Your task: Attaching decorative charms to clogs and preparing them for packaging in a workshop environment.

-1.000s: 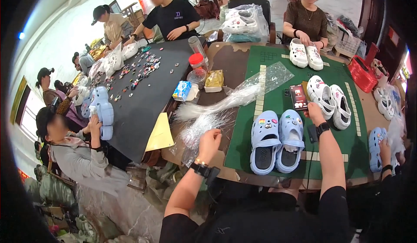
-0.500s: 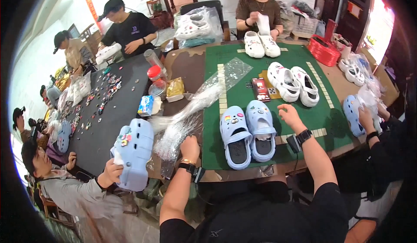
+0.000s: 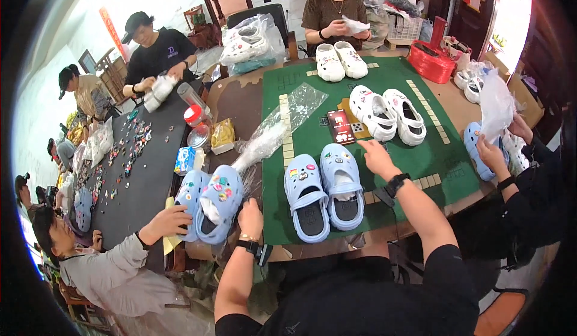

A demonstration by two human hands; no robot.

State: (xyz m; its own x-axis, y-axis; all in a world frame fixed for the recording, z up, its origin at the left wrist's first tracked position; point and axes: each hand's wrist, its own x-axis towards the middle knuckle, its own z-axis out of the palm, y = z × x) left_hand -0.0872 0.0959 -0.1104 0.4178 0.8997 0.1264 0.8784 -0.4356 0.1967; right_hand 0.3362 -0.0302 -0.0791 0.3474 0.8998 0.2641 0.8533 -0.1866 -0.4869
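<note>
My left hand (image 3: pixel 250 220) is closed beside clear plastic bags (image 3: pixel 259 148) at the table's near edge; what its fingers hold, if anything, is hidden. My right hand (image 3: pixel 378 159) hovers over the green mat with the index finger stretched out and nothing in it, near a red-and-black card box (image 3: pixel 341 126). Between my hands stands a pair of light blue clogs (image 3: pixel 305 187) with colourful charms and white stuffing. Left of my left hand, a co-worker's hand (image 3: pixel 169 225) grips another light blue pair (image 3: pixel 220 201), also decorated with charms.
White clogs (image 3: pixel 374 115) stand farther back on the green mat (image 3: pixel 276 207). Jars with red lids (image 3: pixel 193 115), a yellow packet (image 3: pixel 223 133) and a blue box (image 3: pixel 184 160) sit left. Loose charms (image 3: pixel 137 138) cover the dark table. Co-workers handle clogs and white bags around me.
The left co-worker's blue clogs have turned and come down at the table edge, now showing as a pair. My right index finger has straightened. The co-worker at right has raised a white bag.
</note>
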